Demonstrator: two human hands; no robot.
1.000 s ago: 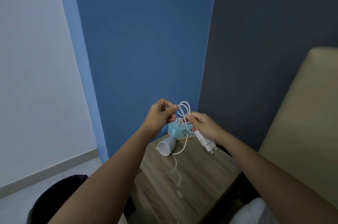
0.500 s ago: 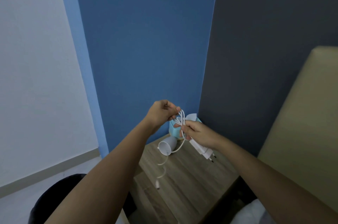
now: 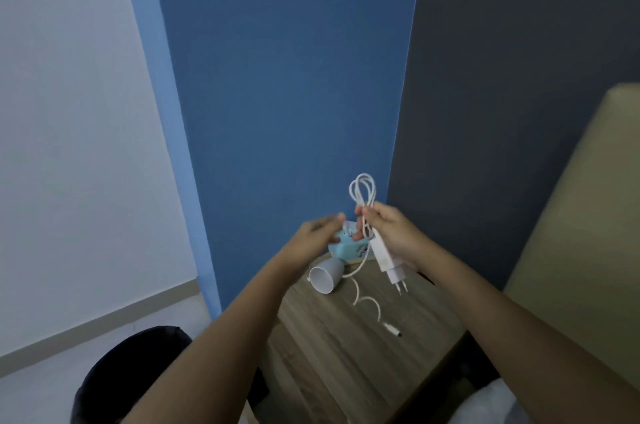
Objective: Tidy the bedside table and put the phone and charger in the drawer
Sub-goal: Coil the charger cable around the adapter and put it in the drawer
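Observation:
My right hand (image 3: 389,233) grips the white charger (image 3: 386,259), with its plug pins pointing down and loops of white cable (image 3: 362,191) standing up above my fingers. The loose end of the cable hangs down and its connector (image 3: 392,331) lies on the wooden bedside table (image 3: 346,354). My left hand (image 3: 313,238) is blurred, just left of the cable, fingers apart and holding nothing that I can make out. No phone or drawer is visible.
A white cup (image 3: 323,278) lies on its side at the back of the table. Behind it stands a light-blue box (image 3: 348,250). A beige headboard (image 3: 571,250) rises at right, blue and grey walls behind. A dark object (image 3: 131,375) sits on the floor at left.
My left hand has let go of the cable loops and dropped lower. My right hand has lifted the loops up, and the cable's free end has swung right onto the table.

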